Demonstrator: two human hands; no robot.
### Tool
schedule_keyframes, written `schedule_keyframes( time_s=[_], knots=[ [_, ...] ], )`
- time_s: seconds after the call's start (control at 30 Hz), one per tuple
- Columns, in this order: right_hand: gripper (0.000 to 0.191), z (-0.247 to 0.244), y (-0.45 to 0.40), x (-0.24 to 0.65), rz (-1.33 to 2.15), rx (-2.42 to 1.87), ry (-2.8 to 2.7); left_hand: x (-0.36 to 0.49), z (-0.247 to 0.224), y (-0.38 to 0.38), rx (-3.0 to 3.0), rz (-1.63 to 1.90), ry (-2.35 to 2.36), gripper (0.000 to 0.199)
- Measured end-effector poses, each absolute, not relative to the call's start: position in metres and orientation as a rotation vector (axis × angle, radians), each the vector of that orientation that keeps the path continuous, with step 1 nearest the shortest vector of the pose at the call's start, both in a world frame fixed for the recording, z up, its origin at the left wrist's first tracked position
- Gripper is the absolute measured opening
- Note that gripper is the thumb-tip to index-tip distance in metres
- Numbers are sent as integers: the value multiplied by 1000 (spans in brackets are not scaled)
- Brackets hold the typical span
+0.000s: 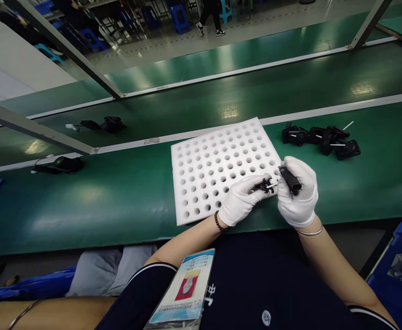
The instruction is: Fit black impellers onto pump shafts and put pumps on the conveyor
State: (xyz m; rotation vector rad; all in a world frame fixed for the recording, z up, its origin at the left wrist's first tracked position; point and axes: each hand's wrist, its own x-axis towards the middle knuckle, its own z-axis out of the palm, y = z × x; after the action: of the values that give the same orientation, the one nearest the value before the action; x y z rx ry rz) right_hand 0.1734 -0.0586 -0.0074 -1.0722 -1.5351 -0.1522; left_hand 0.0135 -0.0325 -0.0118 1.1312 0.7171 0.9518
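My left hand [242, 198], in a white glove, pinches a small black part [264, 184] with a thin white piece on it, above the lower right of a white foam tray [201, 183] with rows of round holes. To its right, my right hand [299, 195], also gloved, grips a black cylindrical part [290, 180]. The two parts are close together; whether they touch cannot be made out. Beyond my right hand, several black parts [324, 137] with white sticks lie in a cluster on the green work surface [118, 201].
On the left lie one black assembly [62, 165] and another on the belt [108, 124] behind. Metal frame posts [80, 55] slope over the left side. A blue bin [398, 275] stands at the lower right. Another person's arm [50, 314] reaches in at the lower left.
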Motion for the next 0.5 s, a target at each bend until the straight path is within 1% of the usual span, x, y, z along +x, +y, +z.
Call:
schedule_keyframes(
  time_s=[0.13,0.3,0.37,0.5],
  knots=[
    [59,-6,-55,181,-317,-1030,-1621,14,-6,-32,1154,958,720,33],
    [53,-3,-55,184,-494,-1050,-1725,15,6,-31,1178,935,753,31],
    [54,-2,-53,183,-510,-1054,-1727,14,8,-31,1174,915,767,32],
    [61,2,-49,182,-430,-1002,-1749,12,10,-29,1220,888,782,35]
  ],
)
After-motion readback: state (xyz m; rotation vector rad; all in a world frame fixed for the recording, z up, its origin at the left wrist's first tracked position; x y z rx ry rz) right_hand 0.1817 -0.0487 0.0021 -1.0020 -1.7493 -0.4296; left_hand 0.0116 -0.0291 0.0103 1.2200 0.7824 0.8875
